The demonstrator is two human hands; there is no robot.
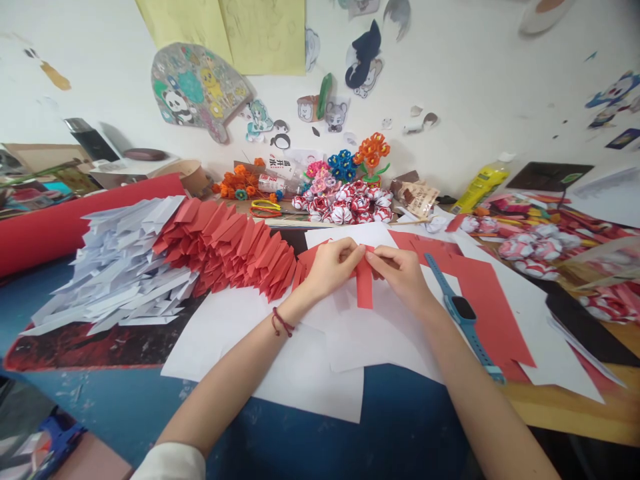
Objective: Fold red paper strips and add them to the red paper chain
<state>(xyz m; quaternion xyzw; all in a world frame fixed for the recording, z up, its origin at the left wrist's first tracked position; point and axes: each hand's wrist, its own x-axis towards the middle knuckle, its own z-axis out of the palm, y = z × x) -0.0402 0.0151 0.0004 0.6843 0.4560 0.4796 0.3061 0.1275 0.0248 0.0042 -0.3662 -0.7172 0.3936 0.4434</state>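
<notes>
Between my two hands is a red paper strip [365,287], its lower end hanging down over white sheets [305,373]. My left hand [336,263] pinches its upper part from the left, thumb and fingertips together. From the other side my right hand [400,267] pinches the same strip, with the fingertips of both hands nearly meeting. To the left stretches a long row of folded red paper pieces [230,247], packed close together. Beyond it lies a heap of folded white paper pieces [120,267].
A blue smartwatch [463,310] rests on red sheets [490,300] right of my hands. Red-and-white paper balls [350,203], flowers [373,153] and yellow-handled scissors [266,208] sit at the back. A yellow bottle [483,183] stands by the wall; a red roll [45,230] lies left.
</notes>
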